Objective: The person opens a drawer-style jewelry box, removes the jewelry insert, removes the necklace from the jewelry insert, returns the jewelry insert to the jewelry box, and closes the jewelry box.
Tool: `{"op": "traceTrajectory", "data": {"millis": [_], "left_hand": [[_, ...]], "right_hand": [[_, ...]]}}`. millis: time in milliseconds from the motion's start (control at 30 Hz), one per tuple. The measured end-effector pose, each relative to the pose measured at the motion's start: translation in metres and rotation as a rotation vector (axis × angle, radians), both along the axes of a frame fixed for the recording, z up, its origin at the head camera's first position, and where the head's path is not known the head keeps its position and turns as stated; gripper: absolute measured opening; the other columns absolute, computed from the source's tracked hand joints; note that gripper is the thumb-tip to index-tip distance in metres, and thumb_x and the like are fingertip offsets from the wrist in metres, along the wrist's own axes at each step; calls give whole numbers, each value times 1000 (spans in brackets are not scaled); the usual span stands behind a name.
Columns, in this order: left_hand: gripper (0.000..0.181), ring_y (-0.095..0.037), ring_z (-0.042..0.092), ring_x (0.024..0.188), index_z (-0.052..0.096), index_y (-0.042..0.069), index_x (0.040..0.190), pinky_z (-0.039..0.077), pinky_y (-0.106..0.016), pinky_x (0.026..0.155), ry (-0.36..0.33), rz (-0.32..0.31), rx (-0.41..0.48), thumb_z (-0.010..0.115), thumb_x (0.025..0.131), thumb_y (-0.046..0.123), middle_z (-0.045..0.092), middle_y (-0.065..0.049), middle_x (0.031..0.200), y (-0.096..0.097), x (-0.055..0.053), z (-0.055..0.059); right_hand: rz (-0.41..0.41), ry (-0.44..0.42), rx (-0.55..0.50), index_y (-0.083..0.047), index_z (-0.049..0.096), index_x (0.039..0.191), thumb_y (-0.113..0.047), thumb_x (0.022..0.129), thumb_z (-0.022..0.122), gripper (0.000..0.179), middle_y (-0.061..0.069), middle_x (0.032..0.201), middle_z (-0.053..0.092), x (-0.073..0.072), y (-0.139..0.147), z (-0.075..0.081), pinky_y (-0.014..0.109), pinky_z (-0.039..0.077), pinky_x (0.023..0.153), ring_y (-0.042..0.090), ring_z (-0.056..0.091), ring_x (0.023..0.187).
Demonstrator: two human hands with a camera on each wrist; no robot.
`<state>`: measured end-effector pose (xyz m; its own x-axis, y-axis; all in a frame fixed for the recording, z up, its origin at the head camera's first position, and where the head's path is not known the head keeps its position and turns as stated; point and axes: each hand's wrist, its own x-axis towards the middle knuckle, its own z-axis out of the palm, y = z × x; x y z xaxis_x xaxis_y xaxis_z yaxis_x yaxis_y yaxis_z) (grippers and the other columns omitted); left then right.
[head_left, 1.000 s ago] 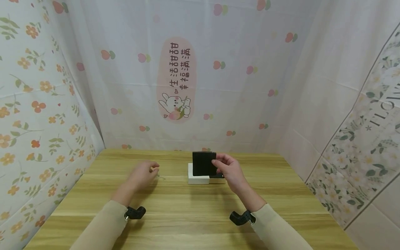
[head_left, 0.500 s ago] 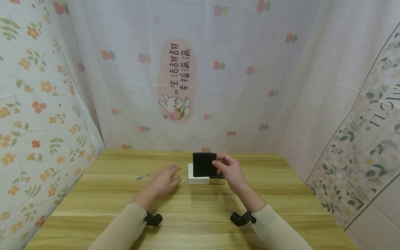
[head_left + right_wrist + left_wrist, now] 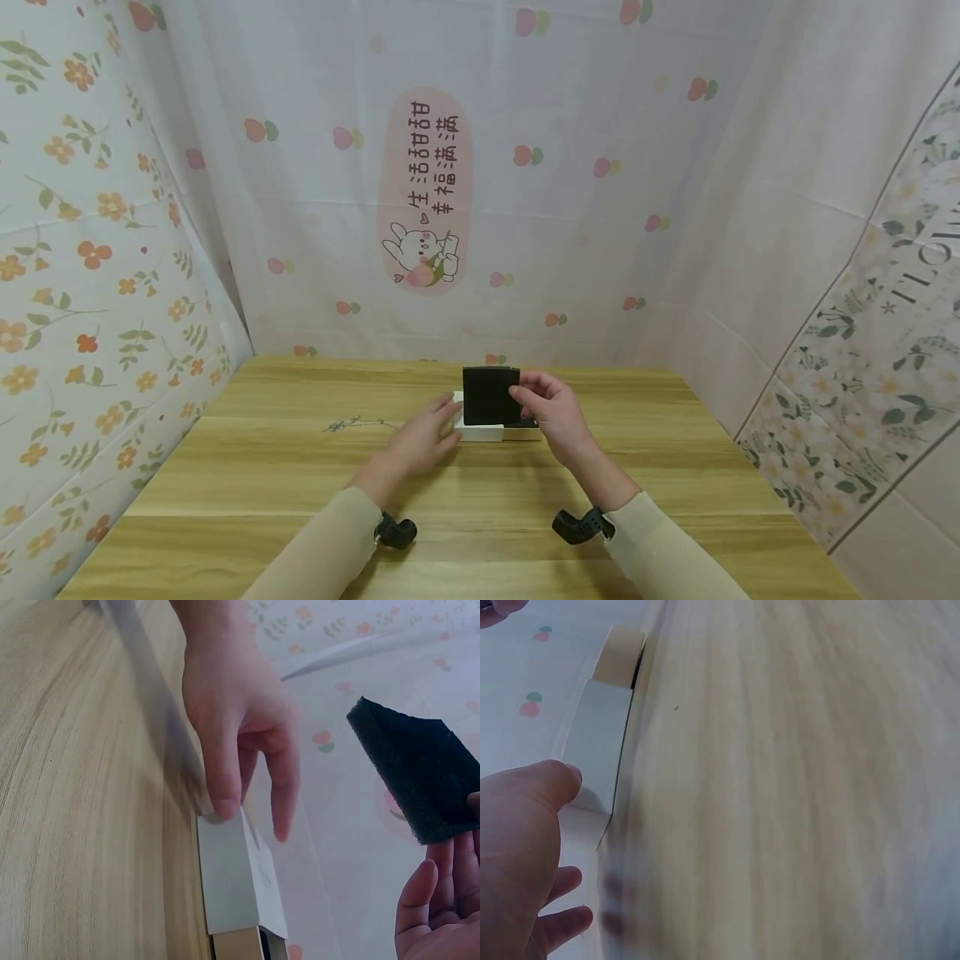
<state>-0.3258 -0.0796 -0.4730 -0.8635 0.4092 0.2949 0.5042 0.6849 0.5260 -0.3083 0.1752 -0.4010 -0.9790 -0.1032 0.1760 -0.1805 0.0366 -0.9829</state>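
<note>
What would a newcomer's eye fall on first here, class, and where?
First, probably the black foam square the right hand pinches, partly hiding the white box in the head view. Next, likely the pink patch with a rabbit on the back curtain, left of centre in that view. Then perhaps the left hand at the box's left end, with what looks like a thin chain lying on the table to its left.

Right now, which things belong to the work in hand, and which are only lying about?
Probably in use:
black foam pad, in the right hand
white box, left hand at its end

Probably lying about:
thin chain, untouched on the table
</note>
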Motion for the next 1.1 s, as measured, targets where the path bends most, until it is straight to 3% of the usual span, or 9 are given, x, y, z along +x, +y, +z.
{"op": "traceTrajectory", "data": {"millis": [233,600,833,1100], "left_hand": [[47,-42,59,147,62,-4,151,52,-54,122,15,-8,-32,69,108,12,49,-21,170,7,-1,-7],[38,-41,68,137,68,-5,144,57,-53,115,12,13,-60,68,106,1,55,-20,165,11,0,-4],[40,-41,63,144,67,0,147,56,-53,117,19,13,-85,67,107,1,54,-21,166,11,-2,-4],[45,-41,61,147,65,2,151,54,-53,119,24,6,-91,67,107,1,55,-20,165,11,-2,-5]], "right_hand": [[-3,-4,-5,-2,68,119,-11,104,75,19,-5,105,66,-1,0,-1,25,59,80,15,59,81],[-5,-1,4,3,66,124,-8,106,70,21,-1,109,68,0,1,0,24,59,80,13,59,83],[-23,-13,-2,1,68,123,-9,106,71,20,-6,105,68,-6,3,-1,23,57,77,12,59,81],[-60,-19,8,3,69,122,-10,105,73,22,-5,103,69,-14,9,-3,22,56,74,15,60,94]]}}
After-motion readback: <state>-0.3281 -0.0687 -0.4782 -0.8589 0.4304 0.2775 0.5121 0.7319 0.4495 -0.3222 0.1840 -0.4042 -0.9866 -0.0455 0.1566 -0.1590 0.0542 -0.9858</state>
